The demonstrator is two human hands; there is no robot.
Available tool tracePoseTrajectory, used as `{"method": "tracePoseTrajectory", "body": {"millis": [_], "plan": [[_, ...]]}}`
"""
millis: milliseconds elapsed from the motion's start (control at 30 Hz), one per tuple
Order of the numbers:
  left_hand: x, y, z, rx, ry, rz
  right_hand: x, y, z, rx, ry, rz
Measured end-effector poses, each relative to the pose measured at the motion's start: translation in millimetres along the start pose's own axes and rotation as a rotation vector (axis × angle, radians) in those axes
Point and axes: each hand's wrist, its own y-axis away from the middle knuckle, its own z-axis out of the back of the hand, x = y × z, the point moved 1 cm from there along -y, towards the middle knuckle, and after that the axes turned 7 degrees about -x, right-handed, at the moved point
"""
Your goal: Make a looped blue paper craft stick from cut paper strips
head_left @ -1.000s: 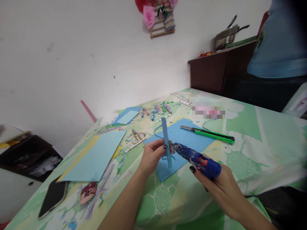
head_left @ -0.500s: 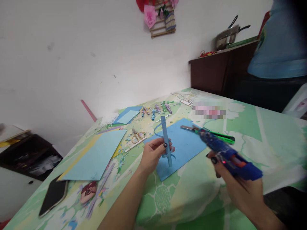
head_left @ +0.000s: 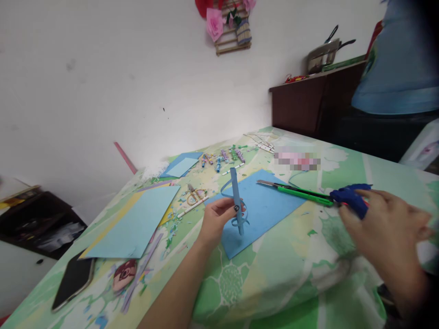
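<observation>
My left hand (head_left: 219,217) pinches a rolled blue paper tube (head_left: 236,194) upright between thumb and fingers. A narrow blue paper strip (head_left: 224,186) curls loosely around the tube. Under it lies a blue sheet (head_left: 264,219) on the table. At the right, my right hand (head_left: 384,224) is around a blue hot glue gun (head_left: 351,197), low over the tablecloth. Fingers and thumb cover much of the gun, and the hand is a bit blurred. Beside the gun lies a green utility knife (head_left: 305,193), its blade pointing left over the blue sheet.
Light blue and yellow sheets (head_left: 137,224), a phone (head_left: 73,278), a pink-brown case (head_left: 124,275) and purple strips (head_left: 144,269) lie left. Gold-handled scissors (head_left: 196,195), a white stick (head_left: 193,207) and several small paper rolls (head_left: 218,164) are farther back. A person in blue (head_left: 398,68) stands right.
My right hand has moved right, carrying the glue gun from in front of the knife down toward the table's right side. The green knife is now uncovered. My left hand stays nearly still.
</observation>
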Motion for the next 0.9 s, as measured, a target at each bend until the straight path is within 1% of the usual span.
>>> {"method": "tracePoseTrajectory", "body": {"millis": [33,67,167,233,300,367,433,500,600,733,900], "plan": [[0,0,0.0,-0.003,-0.013,-0.006,20,7,-2,-0.009,0.029,0.048],[1,0,0.2,-0.007,-0.024,-0.009,40,15,-6,0.032,-0.060,0.068],[3,0,0.9,-0.012,-0.036,0.001,91,38,-25,0.326,-0.455,-0.113],[4,0,1.7,-0.018,-0.036,0.008,114,47,-39,0.412,-0.598,-0.181],[6,-1,2.7,-0.030,-0.047,0.003,128,51,-53,0.451,-0.713,-0.261],[7,-2,4.0,-0.041,-0.062,-0.005,135,52,-64,0.495,-0.868,-0.367],[9,-3,5.4,-0.042,-0.070,-0.012,138,51,-70,0.516,-1.001,-0.456],[11,-3,6.5,-0.040,-0.072,-0.028,139,50,-72,0.507,-1.069,-0.512],[12,-4,7.0,-0.042,-0.077,-0.044,139,50,-71,0.501,-1.108,-0.569],[10,-3,5.8,-0.070,-0.088,-0.040,138,52,-69,0.503,-1.130,-0.606],[10,-3,4.7,-0.079,-0.071,-0.020,138,54,-70,0.484,-1.139,-0.581]]}}
